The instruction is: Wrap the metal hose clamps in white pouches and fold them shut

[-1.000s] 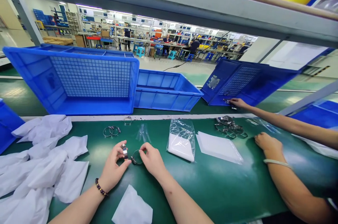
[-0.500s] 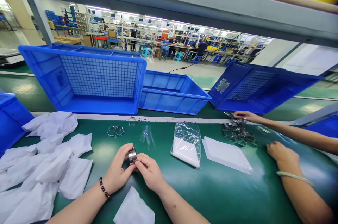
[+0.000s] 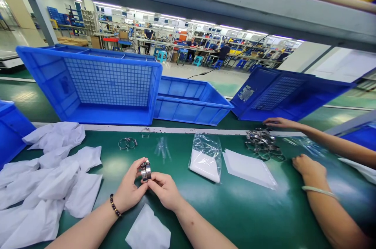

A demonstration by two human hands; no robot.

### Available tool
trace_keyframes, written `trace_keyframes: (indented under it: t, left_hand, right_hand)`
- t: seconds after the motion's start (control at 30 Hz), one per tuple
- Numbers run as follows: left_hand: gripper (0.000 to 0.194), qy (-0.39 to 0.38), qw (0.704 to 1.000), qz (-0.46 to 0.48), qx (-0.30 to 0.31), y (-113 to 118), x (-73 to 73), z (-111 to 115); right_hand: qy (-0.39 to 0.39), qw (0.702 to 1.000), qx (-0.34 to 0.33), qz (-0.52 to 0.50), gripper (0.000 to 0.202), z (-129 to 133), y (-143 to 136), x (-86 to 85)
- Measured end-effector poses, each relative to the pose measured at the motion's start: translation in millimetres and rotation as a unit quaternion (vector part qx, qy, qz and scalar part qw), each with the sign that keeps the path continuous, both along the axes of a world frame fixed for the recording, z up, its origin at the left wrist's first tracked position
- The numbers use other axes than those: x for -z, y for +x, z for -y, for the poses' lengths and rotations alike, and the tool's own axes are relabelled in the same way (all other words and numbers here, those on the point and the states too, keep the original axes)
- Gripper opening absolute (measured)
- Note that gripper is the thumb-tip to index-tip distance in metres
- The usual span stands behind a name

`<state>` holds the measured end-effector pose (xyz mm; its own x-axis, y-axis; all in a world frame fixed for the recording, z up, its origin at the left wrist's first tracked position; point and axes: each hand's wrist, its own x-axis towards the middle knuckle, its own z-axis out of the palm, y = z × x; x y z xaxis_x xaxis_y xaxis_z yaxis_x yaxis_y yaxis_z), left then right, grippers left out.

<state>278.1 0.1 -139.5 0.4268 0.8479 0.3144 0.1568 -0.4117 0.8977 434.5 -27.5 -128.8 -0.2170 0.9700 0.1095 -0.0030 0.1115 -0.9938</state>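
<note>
Presently, metal bands (image 3: 146,171) are gripped upright in the fingers (image 3: 135,166) of the left hand (image 3: 131,187), their lower-right edge pinched by the right hand (image 3: 167,193)

I see shiny round metal clamps (image 3: 146,172) between the person's bare left hand (image 3: 131,186) and right hand (image 3: 167,191), above the green tabletop (image 3: 211,213). Thin white pouches (image 3: 55,182) lie heaped leftward; rightward, a clear plastic bag (image 3: 206,161), flat white sheets (image 3: 249,169), then a silvery metal clamp pile (image 3: 261,140). Blue rectangular plastic crates (image 3: 108,114) stand behind.
</note>
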Motion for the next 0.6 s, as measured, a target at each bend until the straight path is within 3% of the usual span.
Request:
trace_keyframes:
  t: [0.37,0.6]
  left_hand:
    - [0.064,0.019,1.0,0.0,0.008,-3,-5.1,0]
    - [0.064,0.039,0.999,-0.012,0.009,-3,-4.0,1]
  right_hand:
    - [0.133,0.988,-0.019,0.075,0.018,-1,8,-13.3]
    - [0.097,0.992,-0.003,0.08,0.017,0,9,-12.0]
